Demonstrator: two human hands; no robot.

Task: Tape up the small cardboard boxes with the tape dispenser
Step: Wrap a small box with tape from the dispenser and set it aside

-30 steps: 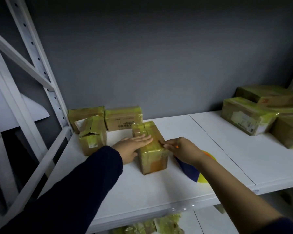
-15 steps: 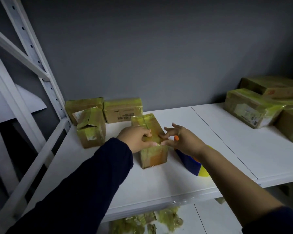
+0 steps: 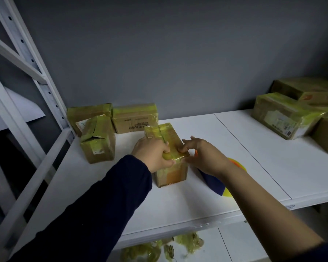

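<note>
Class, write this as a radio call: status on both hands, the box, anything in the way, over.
Left hand grips small box at near top edge. Right hand pinches its near corner. Tape dispenser lies unheld right of box, not blocking.

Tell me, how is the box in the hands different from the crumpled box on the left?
The middle box is held by the left hand and right hand; nobody touches the left box. The middle box's top is flat; the left box's top is dented. The middle box has an orange patch in front; the left box has a pale label. Both are brown cardboard, taped yellowish, on the white shelf.
</note>
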